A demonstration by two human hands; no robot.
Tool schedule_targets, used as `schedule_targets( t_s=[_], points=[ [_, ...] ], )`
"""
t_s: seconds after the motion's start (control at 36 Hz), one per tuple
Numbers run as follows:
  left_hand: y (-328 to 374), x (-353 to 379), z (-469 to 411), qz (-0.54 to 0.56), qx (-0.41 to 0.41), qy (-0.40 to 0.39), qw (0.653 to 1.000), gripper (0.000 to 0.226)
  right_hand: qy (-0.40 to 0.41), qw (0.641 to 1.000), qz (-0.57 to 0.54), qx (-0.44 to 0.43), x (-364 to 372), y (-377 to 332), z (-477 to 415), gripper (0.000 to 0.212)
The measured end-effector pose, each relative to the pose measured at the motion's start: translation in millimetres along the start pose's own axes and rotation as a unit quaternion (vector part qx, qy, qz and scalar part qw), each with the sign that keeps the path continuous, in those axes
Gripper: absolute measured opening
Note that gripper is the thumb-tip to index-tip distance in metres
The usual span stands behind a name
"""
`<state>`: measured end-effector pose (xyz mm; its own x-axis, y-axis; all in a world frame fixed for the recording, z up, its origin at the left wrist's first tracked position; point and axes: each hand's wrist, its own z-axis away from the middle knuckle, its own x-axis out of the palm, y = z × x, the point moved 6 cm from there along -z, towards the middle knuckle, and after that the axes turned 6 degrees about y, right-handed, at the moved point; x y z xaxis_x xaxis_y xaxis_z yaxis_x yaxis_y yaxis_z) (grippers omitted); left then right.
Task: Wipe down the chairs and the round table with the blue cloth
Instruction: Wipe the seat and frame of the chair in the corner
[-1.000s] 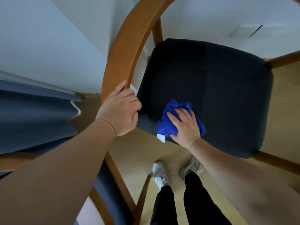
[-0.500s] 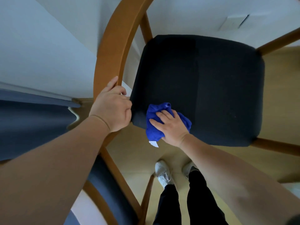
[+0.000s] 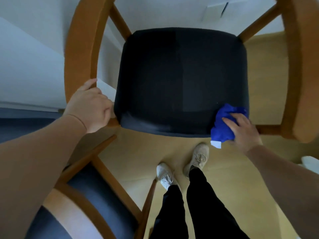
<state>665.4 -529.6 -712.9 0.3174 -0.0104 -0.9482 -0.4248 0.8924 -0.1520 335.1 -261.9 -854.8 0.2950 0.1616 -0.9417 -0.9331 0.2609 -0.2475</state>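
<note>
A wooden armchair with a dark seat cushion [image 3: 181, 80] stands below me. My right hand [image 3: 243, 131] presses the crumpled blue cloth [image 3: 222, 126] onto the cushion's near right corner; a white tag hangs from the cloth. My left hand [image 3: 89, 109] grips the left wooden armrest [image 3: 81, 45] near its front end. The right armrest [image 3: 300, 69] curves down the right side. The round table is not in view.
A second chair with a dark blue seat [image 3: 82, 200] and wooden frame sits at the lower left, close to my left arm. My legs and white shoes [image 3: 164, 175] stand on the pale wood floor. A white wall lies behind the chair.
My right hand has slid the blue cloth from the cushion's near left corner along the front edge to its near right corner. My left hand stays on the armrest.
</note>
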Motion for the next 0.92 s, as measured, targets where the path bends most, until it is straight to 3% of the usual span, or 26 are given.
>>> schedule_targets(
  t_s=[0.17,0.36,0.53,0.75,0.92],
  points=[
    [-2,4,-2,-0.041,-0.006,0.005,0.999,0.045,0.008,0.997,-0.046,0.069,9,4,3,0.092],
    [-4,10,-12,-0.056,0.026,-0.028,0.998,0.039,0.042,0.997,-0.047,0.046,-4,-7,-8,0.088],
    [-26,5,-41,-0.05,0.048,-0.031,0.997,0.034,0.081,0.992,-0.086,-0.046,-15,-72,-56,0.081],
    [-39,3,-58,-0.071,0.082,-0.059,0.992,0.041,0.025,0.984,-0.067,-0.162,1,-165,-126,0.081],
    [-38,3,-58,-0.04,0.082,-0.04,0.995,0.047,-0.054,0.984,-0.007,-0.171,16,-195,-147,0.079]
  ],
)
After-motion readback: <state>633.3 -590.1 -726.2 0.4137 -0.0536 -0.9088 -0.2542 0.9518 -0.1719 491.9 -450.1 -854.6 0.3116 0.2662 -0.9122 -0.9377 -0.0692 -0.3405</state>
